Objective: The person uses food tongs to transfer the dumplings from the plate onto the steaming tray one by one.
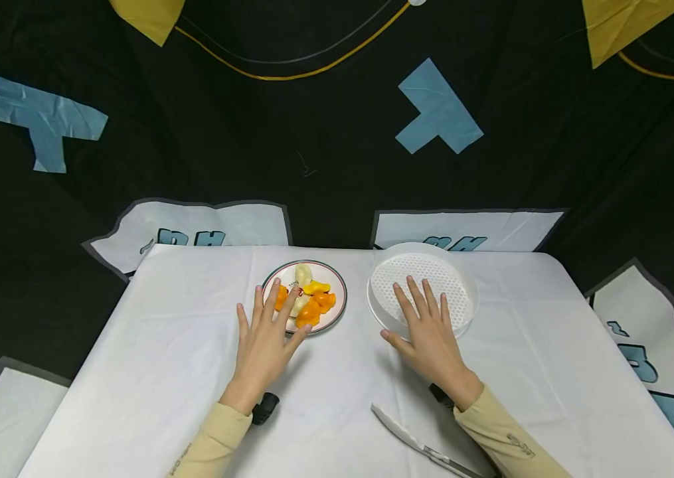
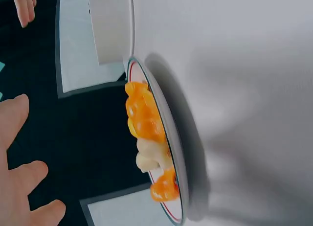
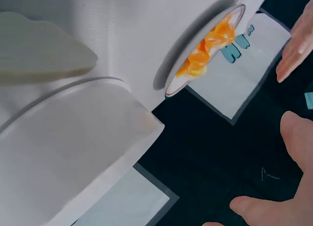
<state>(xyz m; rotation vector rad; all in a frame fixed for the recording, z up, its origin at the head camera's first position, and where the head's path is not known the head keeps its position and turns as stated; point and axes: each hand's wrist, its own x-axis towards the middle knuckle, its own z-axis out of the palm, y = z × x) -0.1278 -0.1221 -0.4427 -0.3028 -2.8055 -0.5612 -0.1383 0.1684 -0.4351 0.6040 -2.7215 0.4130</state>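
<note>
My left hand [image 1: 261, 348] is held with fingers spread, its fingertips overlapping the near left side of a plate [image 1: 339, 309] in the head view. On that plate lie shiny orange pieces [image 1: 309, 313], a yellow one [image 1: 316, 287] and pale lumpy ones [image 1: 303, 273]; their kind is unclear. Toward the right, my right hand [image 1: 429, 338] also has its fingers spread and overlaps a white round basket [image 1: 456, 279] with a perforated bottom. Neither palm holds anything. In the left wrist view the left fingers [image 2: 32, 174] appear raised, apart from the plate.
A knife [image 1: 399, 430] with a pale blade lies near the front edge, left of the right sleeve [image 1: 506, 435]. White cloth [image 1: 133, 372] covers the table. Behind it hangs a black curtain [image 1: 241, 146] with blue tape patches [image 1: 439, 109].
</note>
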